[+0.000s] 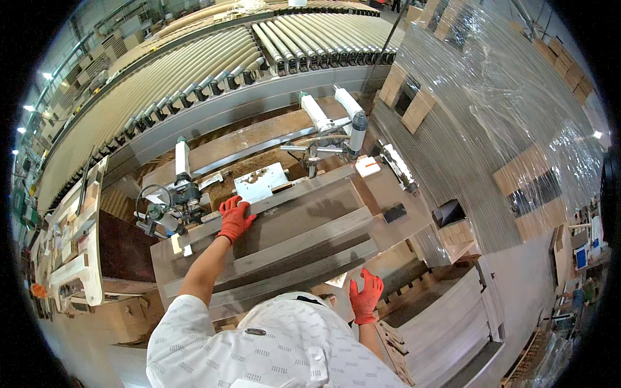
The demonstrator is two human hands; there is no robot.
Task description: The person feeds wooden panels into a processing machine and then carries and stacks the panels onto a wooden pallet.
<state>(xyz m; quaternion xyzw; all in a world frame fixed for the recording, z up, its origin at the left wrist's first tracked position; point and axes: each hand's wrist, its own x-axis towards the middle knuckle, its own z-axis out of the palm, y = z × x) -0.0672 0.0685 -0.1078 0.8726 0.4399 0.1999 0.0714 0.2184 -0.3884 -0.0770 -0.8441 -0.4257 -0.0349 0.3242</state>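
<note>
Obs. Your left hand [235,218], in an orange glove, lies on the far edge of the uppermost long grey metal profile [284,223] on the workbench [388,194]; the fingers curl over that edge, gripping it, arm stretched forward. Your right hand [365,297], also gloved orange, sits near the bench's near edge beside the lowest profile [291,278], fingers spread and open; whether it touches metal or merely hovers, I cannot tell.

Status. Several profiles lie side by side across the bench, roughly parallel, running from lower left to upper right. Judged from this, the stock is already laid on the bench, and the far piece is being positioned or steadied against the clamping fixture [184,194] behind it. No tool is in either hand, so any cutting, drilling or fastening looks not yet begun.

Not resolved. Your head and shoulders cover the near edge of the bench and the right wrist. The left ends of the profiles blur into the fixture. The small white plate [261,181] and the dark block [394,212] cannot be identified. The stack under plastic wrap [511,116] at right shows only glare and cardboard corners
</note>
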